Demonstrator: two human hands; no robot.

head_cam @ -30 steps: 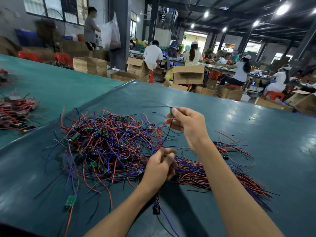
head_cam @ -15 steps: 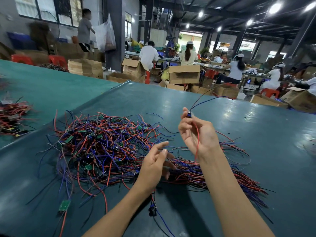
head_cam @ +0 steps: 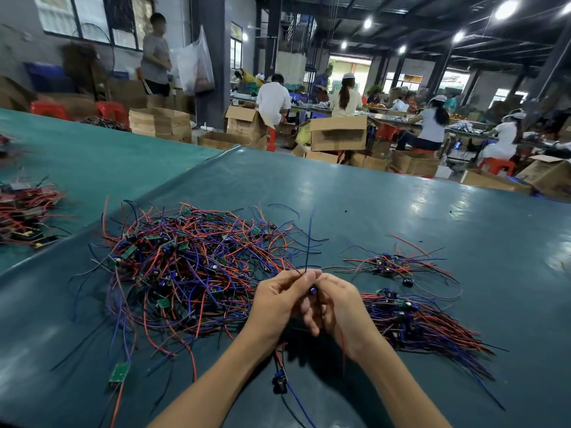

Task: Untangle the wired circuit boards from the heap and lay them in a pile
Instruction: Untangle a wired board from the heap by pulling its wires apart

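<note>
The heap is sprawling across the teal bench, basically a loose nest of red, blue and black wires with little green circuit boards and dark blue parts poking out all over.

Right at the heap's near right edge, the person's two hands are working close together, fingertips nearly meeting. The left hand is curling in and pinching a couple of thin dark wires between thumb and forefinger. The right hand is curling too, gripping a small blue part of one wired board, with a red wire trailing down past the wrist. A single blue wire is sticking straight up from where the fingertips are meeting.

Right of the heap, the pile is lying with its wires all combed the same way, fanning away from the heap, boards bunched at the heap-side end. A smaller cluster is sitting just behind that, also right of the heap.

Off the heap's near left corner, one stray green board is lying alone with a red wire trailing. Nearer the camera than the heap, a blue connector is showing under the left forearm; hanging or lying, hard to tell.
</note>
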